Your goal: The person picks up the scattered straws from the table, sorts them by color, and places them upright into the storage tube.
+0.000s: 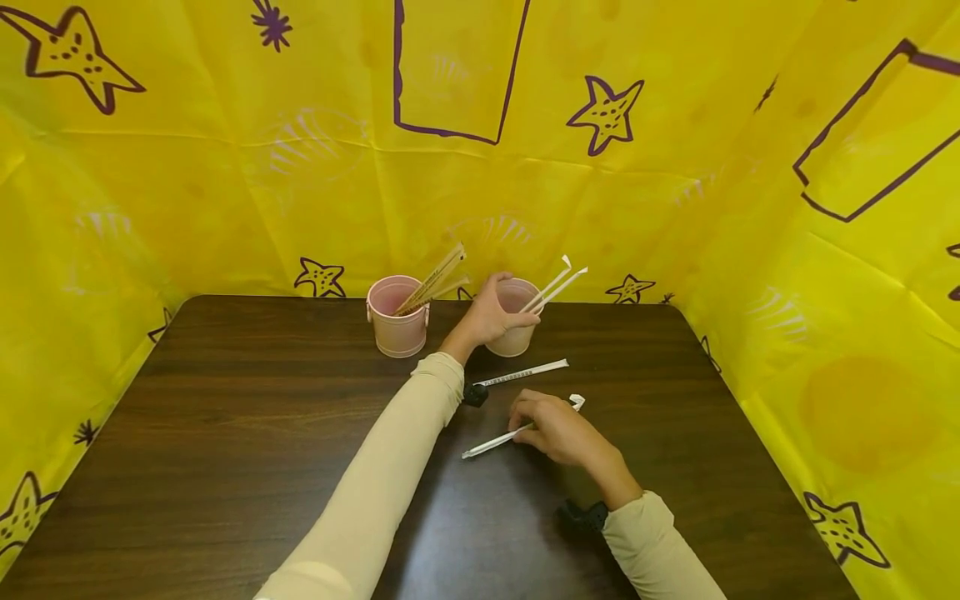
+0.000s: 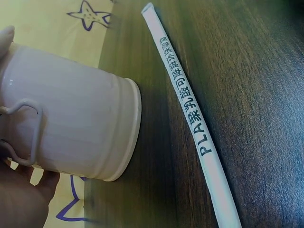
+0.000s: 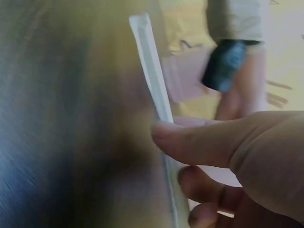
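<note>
My left hand [image 1: 487, 318] grips a small pale pink bucket [image 1: 513, 340] around its upper part. Two white paper-wrapped straws [image 1: 561, 286] lean out over that bucket's right rim. In the left wrist view the bucket [image 2: 76, 114] shows a wire handle on its side. My right hand [image 1: 561, 432] pinches another paper-wrapped straw [image 1: 487, 447] just above the table, between thumb and fingers, as the right wrist view of this straw [image 3: 154, 71] also shows. Between the hands, a wrapped straw [image 1: 528, 372] with printed lettering lies on the table.
A second pink bucket [image 1: 399, 335] stands to the left, holding several brown-wrapped sticks [image 1: 437, 277] that tilt right. Both buckets are near the back edge of the dark wooden table [image 1: 247, 417]. Yellow patterned cloth [image 1: 187, 192] hangs behind and along the sides.
</note>
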Motion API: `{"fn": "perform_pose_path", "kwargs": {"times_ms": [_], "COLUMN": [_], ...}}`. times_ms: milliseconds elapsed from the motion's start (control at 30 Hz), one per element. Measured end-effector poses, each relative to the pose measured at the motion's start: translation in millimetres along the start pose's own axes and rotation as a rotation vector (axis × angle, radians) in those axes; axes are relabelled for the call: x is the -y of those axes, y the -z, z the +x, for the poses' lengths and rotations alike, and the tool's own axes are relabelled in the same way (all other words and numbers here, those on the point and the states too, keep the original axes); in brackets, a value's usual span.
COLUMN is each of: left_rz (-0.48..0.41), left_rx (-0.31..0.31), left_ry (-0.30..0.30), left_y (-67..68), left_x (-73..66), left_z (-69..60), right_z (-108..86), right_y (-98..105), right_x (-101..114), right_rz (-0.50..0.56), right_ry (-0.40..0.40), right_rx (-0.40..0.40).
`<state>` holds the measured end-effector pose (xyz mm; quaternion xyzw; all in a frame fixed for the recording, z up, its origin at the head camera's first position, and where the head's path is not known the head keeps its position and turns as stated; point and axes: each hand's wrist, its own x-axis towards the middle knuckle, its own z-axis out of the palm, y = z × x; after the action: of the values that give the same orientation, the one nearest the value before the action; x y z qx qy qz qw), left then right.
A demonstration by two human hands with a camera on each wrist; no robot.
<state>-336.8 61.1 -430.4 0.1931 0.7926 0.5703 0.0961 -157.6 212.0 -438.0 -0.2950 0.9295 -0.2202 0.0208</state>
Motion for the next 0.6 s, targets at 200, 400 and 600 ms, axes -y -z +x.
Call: {"fn": "perform_pose_path", "kwargs": {"times_ms": [200, 400, 600], "left_rz": [-0.025, -0.035, -0.024], "left_rx": [0.001, 0.000, -0.008], "left_ry": [0.005, -0.001, -0.012], "left_y": [-0.3, -0.9, -1.9], "left_x": [0.6, 2.3, 4.2], "left_z": [0.7, 1.6, 2.4], "right_z": [-11.3, -17.7, -15.4], "right_y": [31, 55, 75], "right_x": [-5, -10, -7], "right_rz": [0.032, 0.090, 0.150], "right_ry": [-0.062, -0.152, -0.169], "right_rx": [0.024, -0.035, -0.324]}}
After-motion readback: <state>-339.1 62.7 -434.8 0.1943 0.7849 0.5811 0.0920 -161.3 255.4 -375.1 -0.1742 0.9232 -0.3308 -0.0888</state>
